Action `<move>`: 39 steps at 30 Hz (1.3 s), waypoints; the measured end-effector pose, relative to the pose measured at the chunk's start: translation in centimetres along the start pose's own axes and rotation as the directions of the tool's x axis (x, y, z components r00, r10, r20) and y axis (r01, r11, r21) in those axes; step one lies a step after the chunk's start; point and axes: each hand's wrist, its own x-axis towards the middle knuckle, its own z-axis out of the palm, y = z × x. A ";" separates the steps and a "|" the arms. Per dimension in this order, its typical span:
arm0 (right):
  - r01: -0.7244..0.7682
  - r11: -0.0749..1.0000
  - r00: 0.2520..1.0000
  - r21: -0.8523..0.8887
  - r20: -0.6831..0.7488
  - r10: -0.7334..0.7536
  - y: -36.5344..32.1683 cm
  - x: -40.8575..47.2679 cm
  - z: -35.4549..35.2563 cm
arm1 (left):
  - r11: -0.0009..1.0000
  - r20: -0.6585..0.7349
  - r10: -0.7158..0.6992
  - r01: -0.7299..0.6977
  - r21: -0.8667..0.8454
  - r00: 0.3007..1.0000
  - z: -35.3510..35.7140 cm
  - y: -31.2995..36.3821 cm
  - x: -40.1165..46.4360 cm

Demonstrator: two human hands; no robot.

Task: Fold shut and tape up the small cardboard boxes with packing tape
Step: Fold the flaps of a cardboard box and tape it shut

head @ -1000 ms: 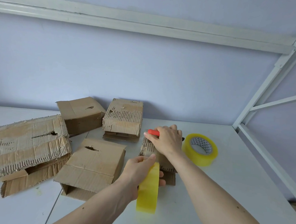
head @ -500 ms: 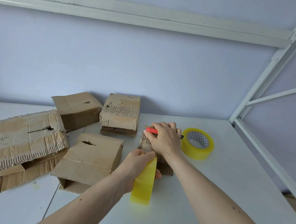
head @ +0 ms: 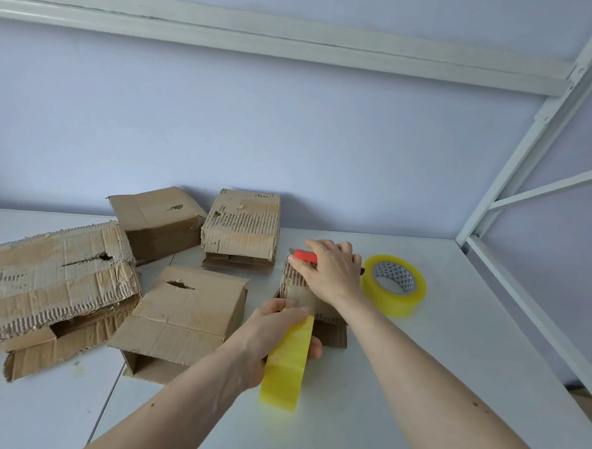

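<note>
Closest to the camera, a strip of translucent yellow packing tape (head: 285, 364) hangs in front of the left hand (head: 275, 340), which pinches its upper end, thumb over the top edge and fingertips showing behind the strip. The strip's top meets the near edge of the small, worn corrugated cardboard box (head: 309, 299) in the middle of the white tabletop (head: 435, 351). Just beyond, the right hand (head: 333, 272) lies on top of that box, fingers curled round an orange-handled utility knife (head: 305, 255); a dark tip pokes out past the hand on the right side. To the left sits a brown cardboard box with a torn slot (head: 183, 316), open end toward the camera. Further left lies a big, battered corrugated carton (head: 50, 281), its outer paper stripped away. Just right of the busy hand, a roll of yellow packing tape (head: 393, 285) lies flat on the table. At the back, near the pale lilac wall (head: 292, 128), are a tilted brown box (head: 156, 218) and a ragged, peeled box (head: 241, 231). White metal frame bars (head: 517, 160) rise at the right.
</note>
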 end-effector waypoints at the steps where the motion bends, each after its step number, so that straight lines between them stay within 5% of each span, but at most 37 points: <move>1: -0.006 0.999 1.000 0.040 0.006 0.006 0.0 0.0 -0.7 | 1.000 -0.001 -0.001 0.001 -0.004 1.000 0.1 0.0 0.0; 4: -0.012 0.997 0.999 0.073 0.036 0.010 0.2 -0.6 -3.5 | 1.000 -0.011 0.003 -0.003 0.002 1.000 0.2 -0.1 0.1; 8: -0.036 0.999 0.916 0.016 0.399 0.027 0.7 -1.8 -7.1 | 1.000 -0.016 0.010 -0.010 0.014 1.000 0.2 -0.2 0.3; 12: -0.053 0.994 0.832 0.100 0.555 -0.011 1.1 -2.5 -8.8 | 0.998 -0.007 0.028 -0.027 0.049 1.000 0.0 -0.3 0.3; 19: 0.177 0.982 0.847 0.063 0.499 -0.185 1.8 -3.1 -9.0 | 0.999 0.000 0.031 -0.031 0.042 1.000 -0.1 -0.3 0.1; 31: 0.302 0.944 0.900 -0.134 0.366 -0.236 0.3 -4.1 -9.2 | 0.999 -0.032 0.031 -0.032 -0.018 0.999 -0.2 -0.4 0.4; 39: 0.324 0.918 0.881 -0.227 0.427 -0.205 0.2 -4.0 -8.9 | 0.997 -0.033 0.070 -0.071 -0.032 0.997 -0.4 -0.2 0.5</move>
